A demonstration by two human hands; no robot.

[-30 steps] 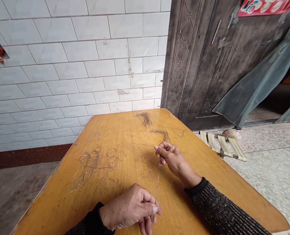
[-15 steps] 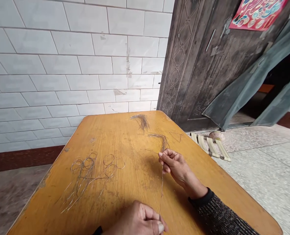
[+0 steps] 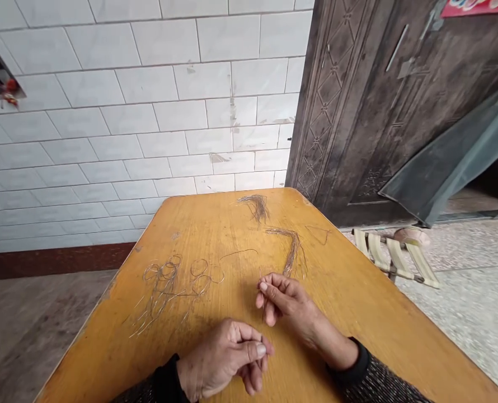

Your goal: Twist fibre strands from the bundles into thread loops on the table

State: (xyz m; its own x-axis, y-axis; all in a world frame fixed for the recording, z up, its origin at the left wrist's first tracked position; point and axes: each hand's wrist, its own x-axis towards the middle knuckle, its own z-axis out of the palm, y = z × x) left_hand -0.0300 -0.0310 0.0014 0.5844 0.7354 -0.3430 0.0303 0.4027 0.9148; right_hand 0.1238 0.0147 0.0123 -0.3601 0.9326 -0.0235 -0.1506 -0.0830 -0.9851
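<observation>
My right hand [image 3: 289,305] is above the middle of the table, thumb and forefinger pinched on a thin wire [image 3: 261,274]. A short end sticks up above the fingertips, and more of the strand shows below them. To the left and nearer me, my left hand [image 3: 230,358] is closed, its thumb pressed against the forefinger; whatever it pinches is too small to make out. Beyond the right hand lies a bent bundle of wires [image 3: 293,249]. Left of it, a single curved wire [image 3: 240,252] rests by a tangle of looped wires [image 3: 165,285].
The yellow wooden table [image 3: 207,224] stands against a white tiled wall [image 3: 148,112]. Another wire bundle [image 3: 258,208] lies at its far end, near a bent wire triangle [image 3: 319,232]. A dark carved door [image 3: 358,112] and a strapped folding stool [image 3: 394,254] are on the right.
The view has shifted left. My left hand has risen closer to the right one, and the long strand between them no longer shows. A single curved wire now lies beside the loops.
</observation>
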